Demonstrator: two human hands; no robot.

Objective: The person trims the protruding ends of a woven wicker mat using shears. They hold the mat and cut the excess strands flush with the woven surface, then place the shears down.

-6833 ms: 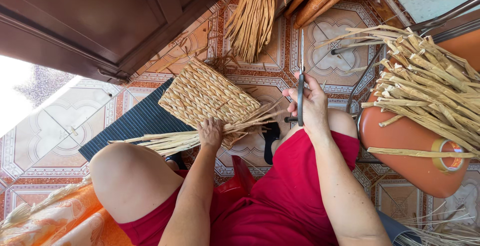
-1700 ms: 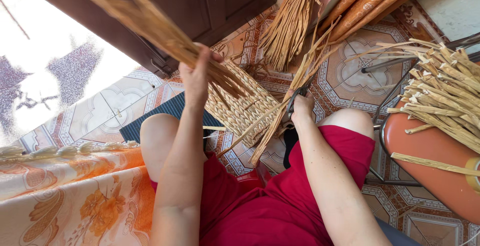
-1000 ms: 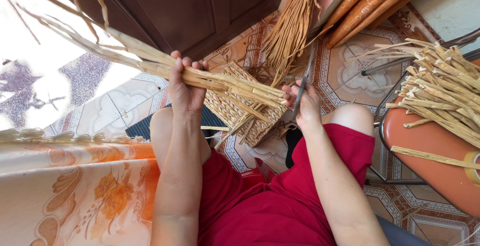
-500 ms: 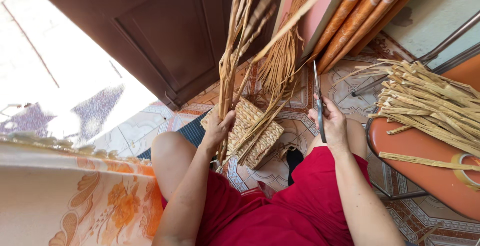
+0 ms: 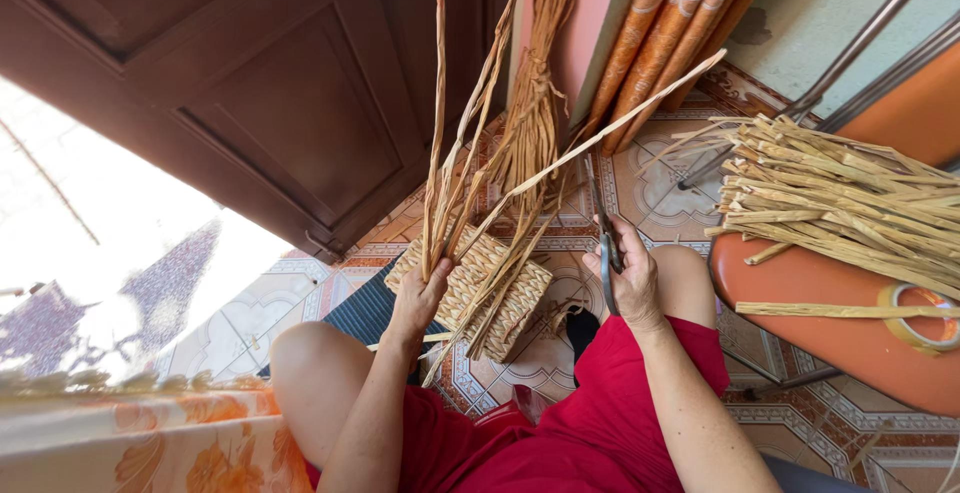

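Patterned tile floor [image 5: 660, 178], cream with brown and green motifs, runs from the doorway at 9 o'clock to the wall at 1 o'clock. Dark ribbed mat [image 5: 365, 311] lies flat on it near centre; the woven straw panel [image 5: 470, 288] rests partly on the mat, partly over bare tile. A tied bundle of dried reeds [image 5: 530, 123] stands on the floor at 12 o'clock, leaning on the pink wall. At 3 o'clock an orange stool seat [image 5: 830, 323] carries a heap of cut straw strips [image 5: 840, 198], with a roll of tape [image 5: 915, 318] lying flat at its right edge.
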